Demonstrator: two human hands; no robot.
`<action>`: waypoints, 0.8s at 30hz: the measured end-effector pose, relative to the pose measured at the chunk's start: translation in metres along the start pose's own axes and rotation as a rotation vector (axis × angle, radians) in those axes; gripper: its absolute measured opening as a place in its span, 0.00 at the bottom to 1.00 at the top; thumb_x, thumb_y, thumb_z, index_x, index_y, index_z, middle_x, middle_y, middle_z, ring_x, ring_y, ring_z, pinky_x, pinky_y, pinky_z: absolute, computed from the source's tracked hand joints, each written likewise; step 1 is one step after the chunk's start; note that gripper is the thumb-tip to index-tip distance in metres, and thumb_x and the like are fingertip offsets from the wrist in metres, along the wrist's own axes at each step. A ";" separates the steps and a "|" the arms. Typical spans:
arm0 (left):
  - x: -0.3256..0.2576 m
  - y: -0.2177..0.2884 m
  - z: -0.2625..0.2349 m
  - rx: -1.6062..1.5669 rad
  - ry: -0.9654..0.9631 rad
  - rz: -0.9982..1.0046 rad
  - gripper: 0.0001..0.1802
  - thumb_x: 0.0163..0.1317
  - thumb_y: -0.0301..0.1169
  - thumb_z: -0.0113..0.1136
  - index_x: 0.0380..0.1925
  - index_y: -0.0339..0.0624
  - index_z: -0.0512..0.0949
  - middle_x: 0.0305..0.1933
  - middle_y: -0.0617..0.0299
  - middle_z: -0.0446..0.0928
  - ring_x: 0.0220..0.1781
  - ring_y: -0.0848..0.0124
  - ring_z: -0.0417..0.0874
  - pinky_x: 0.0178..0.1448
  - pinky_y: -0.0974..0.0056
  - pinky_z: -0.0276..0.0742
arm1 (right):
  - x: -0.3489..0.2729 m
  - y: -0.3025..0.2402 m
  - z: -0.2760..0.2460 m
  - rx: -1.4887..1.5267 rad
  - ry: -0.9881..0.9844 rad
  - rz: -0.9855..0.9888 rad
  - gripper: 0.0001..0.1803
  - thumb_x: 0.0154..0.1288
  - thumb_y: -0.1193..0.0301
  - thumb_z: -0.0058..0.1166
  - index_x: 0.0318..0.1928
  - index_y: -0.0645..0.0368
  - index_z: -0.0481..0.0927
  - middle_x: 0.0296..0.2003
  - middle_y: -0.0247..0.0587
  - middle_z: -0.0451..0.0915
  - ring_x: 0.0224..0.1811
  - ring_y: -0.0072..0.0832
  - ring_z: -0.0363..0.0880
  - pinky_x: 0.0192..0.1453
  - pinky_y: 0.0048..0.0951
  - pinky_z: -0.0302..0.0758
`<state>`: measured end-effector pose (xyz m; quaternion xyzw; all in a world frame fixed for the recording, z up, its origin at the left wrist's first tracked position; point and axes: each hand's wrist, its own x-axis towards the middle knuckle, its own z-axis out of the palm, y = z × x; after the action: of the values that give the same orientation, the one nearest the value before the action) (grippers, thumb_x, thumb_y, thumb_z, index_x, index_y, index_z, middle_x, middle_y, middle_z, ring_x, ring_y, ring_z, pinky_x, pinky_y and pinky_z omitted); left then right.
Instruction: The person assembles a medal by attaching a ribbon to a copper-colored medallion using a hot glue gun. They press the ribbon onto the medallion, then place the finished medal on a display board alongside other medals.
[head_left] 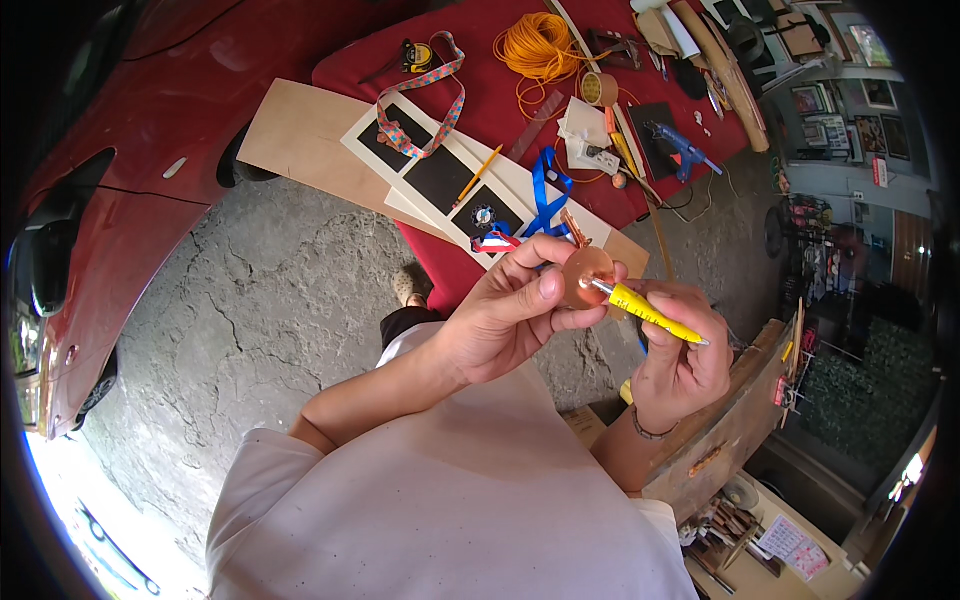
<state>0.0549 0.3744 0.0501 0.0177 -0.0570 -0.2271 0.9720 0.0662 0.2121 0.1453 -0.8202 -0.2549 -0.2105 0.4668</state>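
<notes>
Between the thumb and fingers of my left hand [510,310] is a round, copper-coloured medal [582,273] with a small loop piece at its top. Its flat face is turned toward me. My right hand [685,350] grips a yellow pen [655,313] with dark print along its barrel. The pen's silver tip meets the medal's face near the right side, though exact contact is hard to tell. Just beyond my hands, a blue ribbon [545,195] lies on the table, beside a red, white and blue ribbon piece [495,240].
The red-covered table [480,95] carries a white mat board with dark panels [440,180], a pencil [478,176], a patterned lanyard [455,85], a tape measure [416,57], orange cord [540,48] and a blue glue gun [685,150]. A red car [150,130] stands left.
</notes>
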 end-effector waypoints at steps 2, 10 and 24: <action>0.000 0.000 -0.001 0.001 0.002 0.005 0.18 0.75 0.39 0.60 0.61 0.50 0.77 0.69 0.49 0.74 0.76 0.56 0.72 0.70 0.57 0.84 | -0.001 0.000 0.000 0.004 0.005 0.006 0.09 0.65 0.84 0.65 0.45 0.69 0.82 0.35 0.53 0.88 0.38 0.45 0.91 0.43 0.34 0.85; 0.000 0.000 0.002 0.016 -0.009 0.010 0.18 0.75 0.38 0.60 0.62 0.52 0.77 0.69 0.51 0.74 0.76 0.55 0.71 0.71 0.56 0.84 | -0.002 0.000 0.001 0.015 0.022 0.017 0.09 0.64 0.84 0.65 0.44 0.69 0.81 0.35 0.52 0.88 0.38 0.45 0.91 0.43 0.35 0.85; -0.001 -0.001 -0.002 0.021 0.017 -0.002 0.20 0.75 0.41 0.61 0.63 0.51 0.75 0.70 0.47 0.73 0.75 0.56 0.74 0.70 0.57 0.84 | -0.001 0.000 -0.002 0.020 0.012 0.002 0.10 0.63 0.86 0.64 0.45 0.70 0.81 0.35 0.54 0.88 0.38 0.46 0.91 0.43 0.35 0.85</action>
<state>0.0537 0.3737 0.0478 0.0300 -0.0510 -0.2274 0.9720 0.0653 0.2104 0.1461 -0.8145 -0.2532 -0.2122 0.4769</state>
